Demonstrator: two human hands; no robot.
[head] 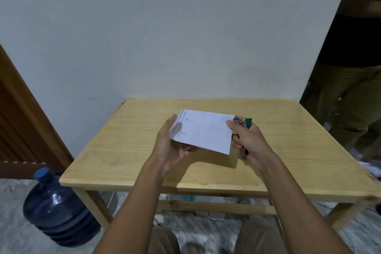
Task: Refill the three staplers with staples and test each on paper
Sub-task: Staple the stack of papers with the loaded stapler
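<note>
A few white printed paper sheets (203, 130) are held just above the wooden table (127, 150). My left hand (170, 146) supports their left edge from below, thumb on top. My right hand (248, 140) grips a small teal and metal stapler (245, 122) at the paper's right edge, its jaws at the upper right corner. My fingers hide most of the stapler. Only this one stapler shows; I see no staple box.
A blue water jug (55, 208) stands on the floor left of the table. Another person (354, 72) stands at the far right. Loose papers (214, 212) lie on the floor under the table. A wooden door (24, 121) is at left.
</note>
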